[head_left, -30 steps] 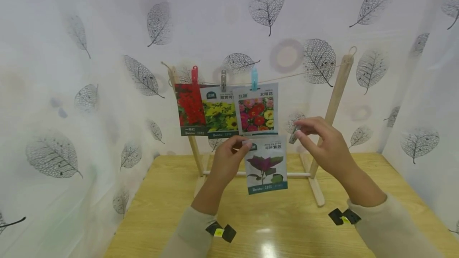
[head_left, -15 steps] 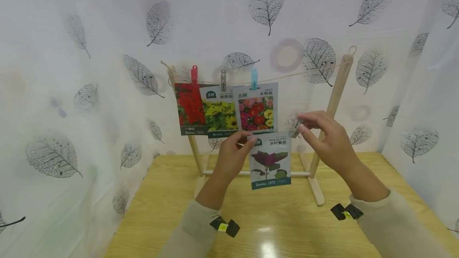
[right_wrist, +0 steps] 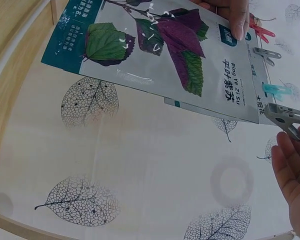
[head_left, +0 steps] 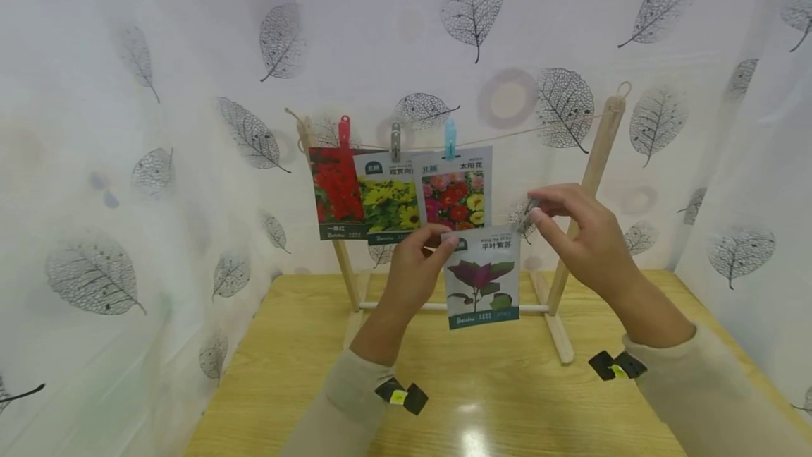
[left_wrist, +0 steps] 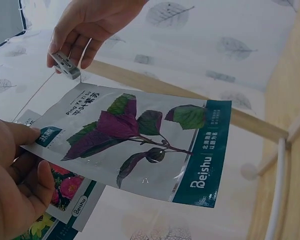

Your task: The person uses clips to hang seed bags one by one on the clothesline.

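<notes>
My left hand [head_left: 415,266] pinches the upper left corner of a seed packet [head_left: 483,281] printed with a purple-leaved plant. The packet hangs upright in front of the string, below the hung ones. In my right hand [head_left: 583,242] a grey clothespin [left_wrist: 66,66] is pinched between thumb and fingers. Seen from the right wrist, the clothespin's tip is right at the packet's top corner. Three more seed packets hang side by side on the string: red flowers [head_left: 336,189] under a red clothespin [head_left: 345,132], yellow flowers [head_left: 388,203] under a grey one, mixed flowers [head_left: 458,196] under a light blue clothespin [head_left: 450,139].
The string [head_left: 507,137] runs between two wooden posts, the right post [head_left: 599,154] being nearer my right hand. A white crossbar [head_left: 406,307] joins the stand low down. It stands on a wood-grain table [head_left: 304,372], with leaf-printed sheeting [head_left: 393,34] behind and at the sides.
Both hands have moved up and slightly right, my left hand bringing the purple-leaf packet along. The clothespin in my right hand has come closer to the packet's top right corner.
</notes>
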A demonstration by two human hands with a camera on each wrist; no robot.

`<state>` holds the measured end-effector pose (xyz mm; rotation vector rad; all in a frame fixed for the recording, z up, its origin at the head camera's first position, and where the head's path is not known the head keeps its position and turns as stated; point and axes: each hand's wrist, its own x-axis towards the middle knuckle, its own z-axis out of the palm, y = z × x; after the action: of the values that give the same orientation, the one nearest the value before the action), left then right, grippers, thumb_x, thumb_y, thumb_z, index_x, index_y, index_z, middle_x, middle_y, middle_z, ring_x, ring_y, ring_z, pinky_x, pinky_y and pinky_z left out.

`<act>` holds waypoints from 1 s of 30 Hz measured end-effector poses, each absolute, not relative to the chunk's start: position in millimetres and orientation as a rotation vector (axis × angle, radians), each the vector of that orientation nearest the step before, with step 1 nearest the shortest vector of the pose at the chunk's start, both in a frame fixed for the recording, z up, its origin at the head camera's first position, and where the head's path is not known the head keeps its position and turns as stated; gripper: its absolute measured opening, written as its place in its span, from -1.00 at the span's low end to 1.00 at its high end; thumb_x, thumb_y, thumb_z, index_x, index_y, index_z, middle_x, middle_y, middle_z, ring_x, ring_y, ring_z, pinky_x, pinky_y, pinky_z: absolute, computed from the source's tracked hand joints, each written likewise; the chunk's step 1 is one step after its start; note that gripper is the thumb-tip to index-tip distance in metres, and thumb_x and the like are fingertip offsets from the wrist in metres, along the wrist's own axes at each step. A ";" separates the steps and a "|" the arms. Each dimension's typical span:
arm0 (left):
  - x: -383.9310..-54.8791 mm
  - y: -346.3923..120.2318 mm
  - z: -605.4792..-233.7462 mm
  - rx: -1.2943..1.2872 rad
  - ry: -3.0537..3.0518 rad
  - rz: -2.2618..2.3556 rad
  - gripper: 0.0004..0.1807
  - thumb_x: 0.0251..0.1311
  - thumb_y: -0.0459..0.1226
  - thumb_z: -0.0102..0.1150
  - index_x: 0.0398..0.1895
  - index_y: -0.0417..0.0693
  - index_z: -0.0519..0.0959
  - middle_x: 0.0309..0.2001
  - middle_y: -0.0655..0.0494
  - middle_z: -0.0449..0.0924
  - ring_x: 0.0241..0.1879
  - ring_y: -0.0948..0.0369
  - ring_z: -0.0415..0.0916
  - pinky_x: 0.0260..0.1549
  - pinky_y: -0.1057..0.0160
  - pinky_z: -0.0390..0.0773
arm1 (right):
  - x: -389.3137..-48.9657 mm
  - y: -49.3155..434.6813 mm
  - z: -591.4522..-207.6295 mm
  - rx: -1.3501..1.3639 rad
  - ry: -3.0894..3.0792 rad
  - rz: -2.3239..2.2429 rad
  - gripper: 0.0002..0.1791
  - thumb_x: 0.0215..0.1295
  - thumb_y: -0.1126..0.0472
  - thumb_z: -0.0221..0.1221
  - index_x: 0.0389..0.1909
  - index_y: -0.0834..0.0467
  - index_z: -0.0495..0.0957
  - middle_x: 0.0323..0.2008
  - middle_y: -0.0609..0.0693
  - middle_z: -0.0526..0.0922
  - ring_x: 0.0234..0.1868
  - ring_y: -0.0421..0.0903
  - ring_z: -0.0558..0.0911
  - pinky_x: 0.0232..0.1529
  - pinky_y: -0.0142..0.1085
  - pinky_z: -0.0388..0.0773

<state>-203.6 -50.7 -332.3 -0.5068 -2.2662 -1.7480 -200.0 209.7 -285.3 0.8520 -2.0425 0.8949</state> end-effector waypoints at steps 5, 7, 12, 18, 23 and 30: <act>-206.9 -49.4 -329.7 -0.501 -2.277 -1.736 -0.76 0.41 -0.01 0.18 -0.06 0.11 0.64 -0.16 0.13 0.67 -0.15 0.24 0.57 -0.23 0.23 0.59 | -201.0 209.4 -278.2 0.867 -2.019 0.894 -0.63 0.30 0.44 0.22 0.14 0.26 0.59 -0.03 0.13 0.66 0.00 -0.56 0.51 0.12 -0.66 0.41; -207.8 -48.5 -328.1 -0.496 -2.284 -1.734 -0.76 0.41 0.00 0.18 -0.06 0.11 0.64 -0.16 0.13 0.67 -0.15 0.23 0.57 -0.23 0.24 0.59 | -201.3 209.3 -275.2 0.870 -2.012 0.887 -0.63 0.31 0.43 0.22 0.14 0.26 0.59 -0.02 0.13 0.66 0.00 -0.57 0.51 0.13 -0.66 0.40; -210.2 -45.5 -324.6 -0.492 -2.289 -1.701 -0.75 0.41 -0.02 0.18 -0.04 0.08 0.65 -0.17 0.12 0.67 -0.15 0.24 0.57 -0.20 0.25 0.60 | -201.9 208.8 -268.5 0.862 -2.006 0.869 -0.64 0.32 0.41 0.22 0.14 0.24 0.59 -0.03 0.12 0.67 0.00 -0.59 0.50 0.13 -0.67 0.40; -212.0 -43.0 -319.4 -0.517 -2.277 -1.675 -0.75 0.42 -0.04 0.17 -0.03 0.06 0.64 -0.16 0.11 0.66 -0.14 0.22 0.57 -0.15 0.21 0.61 | -203.5 209.5 -263.0 0.845 -2.021 0.862 -0.63 0.35 0.41 0.20 0.16 0.23 0.57 0.02 0.11 0.66 0.02 -0.61 0.48 0.16 -0.67 0.38; -214.3 -40.4 -315.3 -0.559 -2.230 -1.689 -0.76 0.43 -0.04 0.17 -0.04 0.05 0.64 -0.16 0.11 0.66 -0.17 0.24 0.56 -0.18 0.27 0.59 | -206.3 209.2 -259.8 0.843 -2.002 0.875 -0.63 0.34 0.42 0.20 0.16 0.25 0.58 0.02 0.15 0.66 0.01 -0.58 0.50 0.16 -0.66 0.39; -218.7 -33.9 -311.2 -0.576 -2.176 -1.724 -0.78 0.42 -0.09 0.18 -0.06 0.00 0.64 -0.25 0.10 0.61 -0.31 0.24 0.47 -0.31 0.35 0.51 | -209.9 209.1 -252.6 0.839 -1.978 0.856 -0.63 0.34 0.41 0.21 0.16 0.25 0.58 0.04 0.15 0.66 0.02 -0.60 0.50 0.16 -0.65 0.41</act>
<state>-218.7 -33.9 -311.2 -0.5755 -2.1765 -1.7244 -209.9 209.1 -252.6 0.8389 -1.9783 0.8561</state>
